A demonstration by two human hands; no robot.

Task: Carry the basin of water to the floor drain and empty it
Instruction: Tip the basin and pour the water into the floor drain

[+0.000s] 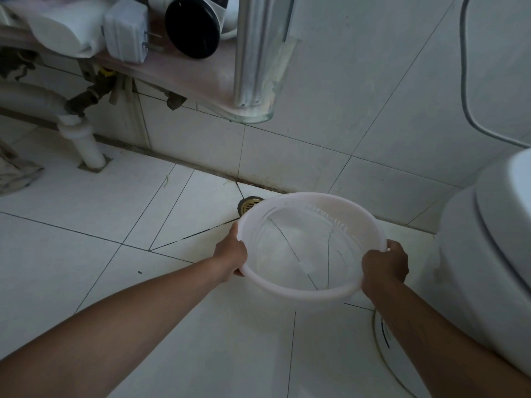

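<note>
I get a dim, flat, bluish-grey picture with only faint, soft shadows. Up and left of the basin (313, 248), the things on the shelf (181, 73) are smeared by blur. Grout lines (86, 234) bow outward toward the corners; the basin itself looks sharp.

Basin (301, 295) inner wall, raised lettering (327, 218) nr far rim — too faint to read, no other legible txt

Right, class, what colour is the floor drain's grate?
The floor drain has a brassy gold grate with a dark rim, seen in the head view.
</note>
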